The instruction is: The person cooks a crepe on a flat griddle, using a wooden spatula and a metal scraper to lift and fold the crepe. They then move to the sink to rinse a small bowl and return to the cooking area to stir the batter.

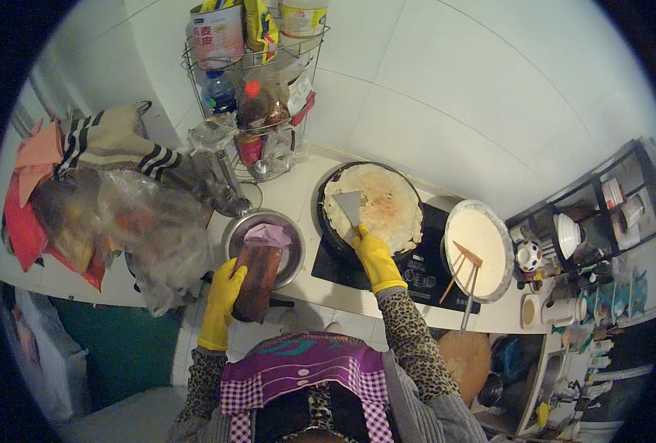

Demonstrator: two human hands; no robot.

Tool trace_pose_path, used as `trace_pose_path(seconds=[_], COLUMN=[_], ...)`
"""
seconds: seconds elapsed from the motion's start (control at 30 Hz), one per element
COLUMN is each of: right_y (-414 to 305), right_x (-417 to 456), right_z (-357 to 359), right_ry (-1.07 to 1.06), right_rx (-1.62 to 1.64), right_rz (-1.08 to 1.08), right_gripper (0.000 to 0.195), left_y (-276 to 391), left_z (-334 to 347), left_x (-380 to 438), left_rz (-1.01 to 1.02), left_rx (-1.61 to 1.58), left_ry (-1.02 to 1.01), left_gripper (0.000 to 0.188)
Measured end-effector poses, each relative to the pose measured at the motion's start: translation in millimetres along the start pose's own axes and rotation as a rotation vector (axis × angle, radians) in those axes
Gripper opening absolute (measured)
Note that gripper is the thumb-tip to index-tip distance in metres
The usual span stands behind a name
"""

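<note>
Gloved in yellow rubber, my left hand (pixel 224 296) grips a dark wooden board (pixel 257 279) whose far end, with a pinkish cloth (pixel 267 235) at it, reaches over a metal basin (pixel 230 243). My right hand (pixel 378 257), in a matching glove, holds a triangular metal scraper (pixel 349 205) flat on a browned pancake (pixel 386 202). The pancake lies in a round black pan (pixel 322 219) on the black cooktop (pixel 336 271). Right of the cooktop's middle stands a large bowl of pale batter (pixel 480 232), with a wooden T-shaped spreader (pixel 468 253) and a metal-handled utensil (pixel 469 302) across it.
A wire corner rack (pixel 256 61) with bottles and packets stands at the back. Plastic-covered things (pixel 140 221) and a striped cloth (pixel 106 138) fill the left counter. At the right are a dish rack (pixel 593 194) with bowls and a white container (pixel 563 311).
</note>
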State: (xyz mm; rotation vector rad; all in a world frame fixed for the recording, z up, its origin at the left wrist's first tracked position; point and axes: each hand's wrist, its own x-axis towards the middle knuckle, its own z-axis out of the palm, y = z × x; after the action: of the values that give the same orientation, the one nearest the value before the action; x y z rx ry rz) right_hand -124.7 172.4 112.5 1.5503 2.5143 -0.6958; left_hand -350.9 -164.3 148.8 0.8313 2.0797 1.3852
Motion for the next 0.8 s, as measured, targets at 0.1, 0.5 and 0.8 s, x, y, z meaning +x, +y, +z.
trace_pose_path(seconds=[0.1, 0.5, 0.8], right_y=[3, 34, 73], right_x=[-1, -18, -90], right_z=[-8, 12, 38], right_ry=[0.058, 0.146, 0.267], right_rx=[0.182, 0.269, 0.073], right_rz=[-0.115, -0.087, 0.13], right_gripper=[0.047, 0.048, 0.052], left_y=[-9, -36, -51], left_z=[-2, -17, -14], left_x=[-1, -3, 7], left_rz=[-0.042, -0.058, -0.16], left_rx=[-0.133, -0.132, 0.023], left_ry=[0.011, 0.088, 0.131], left_gripper=[0.029, 0.031, 0.029])
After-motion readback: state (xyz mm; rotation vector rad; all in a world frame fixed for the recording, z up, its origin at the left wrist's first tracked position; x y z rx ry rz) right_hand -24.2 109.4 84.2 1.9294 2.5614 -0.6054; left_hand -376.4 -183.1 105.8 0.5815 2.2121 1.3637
